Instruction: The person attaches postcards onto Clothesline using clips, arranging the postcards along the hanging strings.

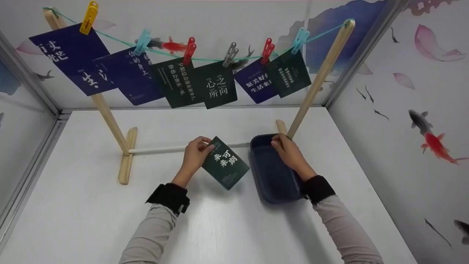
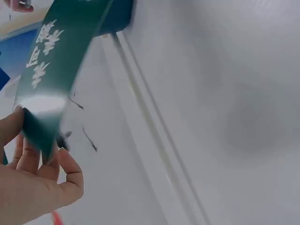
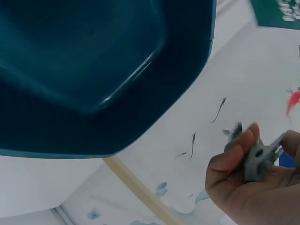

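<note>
My left hand [image 1: 196, 154] pinches a dark green card [image 1: 226, 164] with white lettering by its upper left corner. In the left wrist view the thumb lies on one face of the card [image 2: 61, 61] and the fingers are behind it. Over the far right part of a dark blue bin [image 1: 269, 183], my right hand [image 1: 291, 154] holds a grey clothespin [image 3: 258, 161], seen between thumb and curled fingers in the right wrist view. Above both hands a green line [image 1: 210, 59] carries several blue and green cards, each under a clip.
Wooden posts [image 1: 318, 80] hold the line at left and right. A white bar [image 1: 157, 150] joins their feet across the table [image 1: 91, 205]. A yellow clip [image 1: 89, 18] is at the line's left end. Painted walls [image 1: 414, 128] stand at the back and sides.
</note>
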Motion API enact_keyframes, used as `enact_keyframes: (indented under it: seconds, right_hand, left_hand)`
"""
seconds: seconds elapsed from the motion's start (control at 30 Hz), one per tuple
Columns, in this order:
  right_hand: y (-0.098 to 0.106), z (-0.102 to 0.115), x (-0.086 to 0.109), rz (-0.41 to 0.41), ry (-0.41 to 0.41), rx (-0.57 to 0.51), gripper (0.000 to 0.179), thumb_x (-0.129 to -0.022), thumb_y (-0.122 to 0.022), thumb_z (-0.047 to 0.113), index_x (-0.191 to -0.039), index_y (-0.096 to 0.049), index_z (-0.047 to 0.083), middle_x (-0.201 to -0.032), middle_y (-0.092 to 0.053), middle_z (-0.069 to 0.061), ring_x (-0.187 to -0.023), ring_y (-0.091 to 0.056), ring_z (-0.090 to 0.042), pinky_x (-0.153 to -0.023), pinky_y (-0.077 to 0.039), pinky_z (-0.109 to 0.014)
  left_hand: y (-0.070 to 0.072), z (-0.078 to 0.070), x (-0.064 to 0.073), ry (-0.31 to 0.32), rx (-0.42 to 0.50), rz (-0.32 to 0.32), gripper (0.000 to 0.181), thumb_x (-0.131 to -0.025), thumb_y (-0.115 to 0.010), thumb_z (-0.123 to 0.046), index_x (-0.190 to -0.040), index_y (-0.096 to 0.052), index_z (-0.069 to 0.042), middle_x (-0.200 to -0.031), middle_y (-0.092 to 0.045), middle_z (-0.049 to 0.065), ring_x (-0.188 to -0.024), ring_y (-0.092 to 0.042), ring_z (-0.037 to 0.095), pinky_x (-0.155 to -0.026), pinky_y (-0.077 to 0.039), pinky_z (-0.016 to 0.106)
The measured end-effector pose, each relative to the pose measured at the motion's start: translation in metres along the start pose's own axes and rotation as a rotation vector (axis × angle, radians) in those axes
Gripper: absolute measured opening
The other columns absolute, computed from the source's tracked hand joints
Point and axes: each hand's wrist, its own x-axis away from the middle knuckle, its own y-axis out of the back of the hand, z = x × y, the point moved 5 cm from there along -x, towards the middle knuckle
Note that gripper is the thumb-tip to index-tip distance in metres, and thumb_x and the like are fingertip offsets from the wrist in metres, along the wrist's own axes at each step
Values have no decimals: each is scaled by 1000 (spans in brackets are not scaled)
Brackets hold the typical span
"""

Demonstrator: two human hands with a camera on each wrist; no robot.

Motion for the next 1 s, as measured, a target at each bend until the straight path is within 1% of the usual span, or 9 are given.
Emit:
enact_keyframes:
  seconds: [0.1,0.2,0.33,0.4,0.47,0.57,0.7,0.87,1.0]
  right_hand:
    - [-3,0,1,5,4,-22,26,-100,-44,11,-117,-51,-9,-96,-61,-20,-87,-60,-29,-78,-47,-39]
    - [-1,-1,1,-22,-15,-40,27,-101,-41,11,-118,-50,-8,-95,-58,-20,-86,-57,-28,-79,-45,-38]
    - [6,0,-1,-51,-5,-56,25,-100,-43,12,-115,-50,-7,-89,-55,-15,-80,-49,-21,-73,-40,-30]
    - [13,3,-2,-52,27,-33,24,-98,-49,11,-113,-51,-7,-88,-57,-15,-77,-50,-20,-71,-41,-29]
    - [24,5,-3,-59,57,-4,23,-95,-54,9,-111,-54,-7,-89,-62,-18,-78,-55,-23,-71,-43,-32]
    - [44,10,-6,-59,103,59,23,-91,-59,5,-110,-55,-8,-95,-66,-24,-83,-61,-33,-75,-47,-42]
    - [74,18,-11,-78,167,121,21,-89,-60,1,-107,-55,-10,-101,-63,-28,-93,-58,-39,-81,-45,-48]
    - [112,35,-16,-204,232,162,19,-87,-61,-4,-104,-58,-12,-99,-59,-27,-93,-51,-34,-76,-40,-29]
    - [137,54,-24,-262,194,158,22,-90,-57,-4,-111,-57,-11,-105,-61,-26,-80,-51,-20,-68,-35,-12]
  left_hand:
    - [5,-12,3,-113,-91,-26,26,-96,-53,-13,-121,-51,-10,-78,-63,10,-65,-53,17,-61,-43,29]
    - [1,-21,7,-163,-62,30,22,-97,-47,-8,-117,-53,-12,-87,-64,8,-74,-54,17,-67,-45,31]
    - [-12,-31,10,-157,70,202,22,-91,-48,1,-110,-56,-6,-115,-58,11,-103,-54,21,-88,-47,40]
    - [-20,-36,10,-161,82,298,27,-90,-54,1,-116,-50,-5,-115,-55,13,-97,-57,21,-84,-50,39]
    - [-26,-43,8,-156,81,364,38,-87,-63,-2,-120,-44,-6,-107,-57,13,-78,-59,17,-69,-53,32]
    - [-32,-52,0,-120,88,410,48,-81,-72,-7,-122,-47,-6,-92,-62,14,-58,-55,10,-53,-48,23]
    - [-36,-67,-9,-113,52,467,31,-81,-71,-4,-111,-65,2,-93,-67,17,-65,-63,12,-57,-52,22]
    - [-47,-90,-20,-135,7,460,19,-82,-68,0,-101,-70,4,-98,-69,19,-82,-69,25,-71,-56,26]
    - [-55,-110,-31,-158,-55,326,13,-84,-70,-7,-94,-71,1,-89,-71,15,-79,-68,24,-69,-54,25]
